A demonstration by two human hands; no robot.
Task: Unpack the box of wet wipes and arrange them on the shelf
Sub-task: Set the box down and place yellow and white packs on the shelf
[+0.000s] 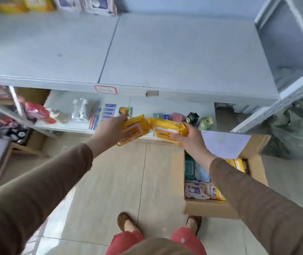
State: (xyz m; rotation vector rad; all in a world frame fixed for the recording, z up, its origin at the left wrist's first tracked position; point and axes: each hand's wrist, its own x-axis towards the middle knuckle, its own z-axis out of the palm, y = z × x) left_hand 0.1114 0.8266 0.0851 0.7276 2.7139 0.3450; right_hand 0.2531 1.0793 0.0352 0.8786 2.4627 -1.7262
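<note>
Wipes: left hand grips one yellow pack, right hand another; slick wrapping could slip before reaching the shelf above.

We hold two yellow wipe packs end to end above the lower shelf. More packs lie in the open cardboard box on the floor.

Brown sleeves, red trousers, brown shoes.
</note>
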